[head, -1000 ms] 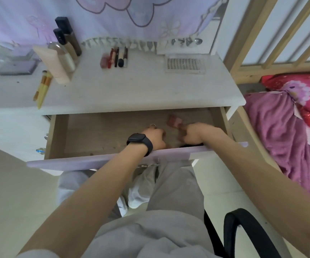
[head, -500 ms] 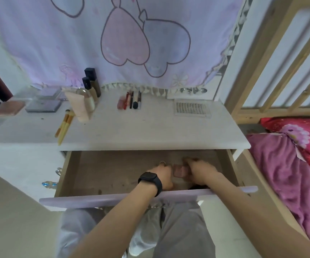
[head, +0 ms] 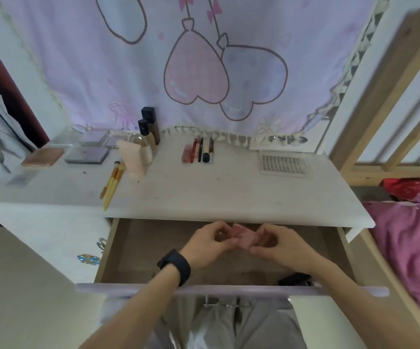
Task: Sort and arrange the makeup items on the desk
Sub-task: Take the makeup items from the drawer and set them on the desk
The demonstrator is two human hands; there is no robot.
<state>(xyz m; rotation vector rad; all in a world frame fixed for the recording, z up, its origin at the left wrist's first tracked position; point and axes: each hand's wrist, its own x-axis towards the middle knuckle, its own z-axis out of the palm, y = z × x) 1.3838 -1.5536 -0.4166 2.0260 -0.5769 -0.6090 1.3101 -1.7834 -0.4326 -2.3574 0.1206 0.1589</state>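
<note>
Fingers (head: 229, 244) of both hands pinched the small pink case (head: 246, 239) above the open drawer (head: 138, 248).
The left hand (head: 206, 245), black watch (head: 176, 267) on its wrist, curled round the case's left end; the right hand (head: 279, 245) nipped the right end between thumb and fingers. The case looked like two pink pieces, though blur made that unsure. It hung just in front of the desk (head: 229, 192) edge, where lipsticks (head: 200, 152), yellow brushes (head: 113, 180), bottles (head: 148, 132), palettes (head: 88, 154) and a lash tray (head: 285, 163) lay.
</note>
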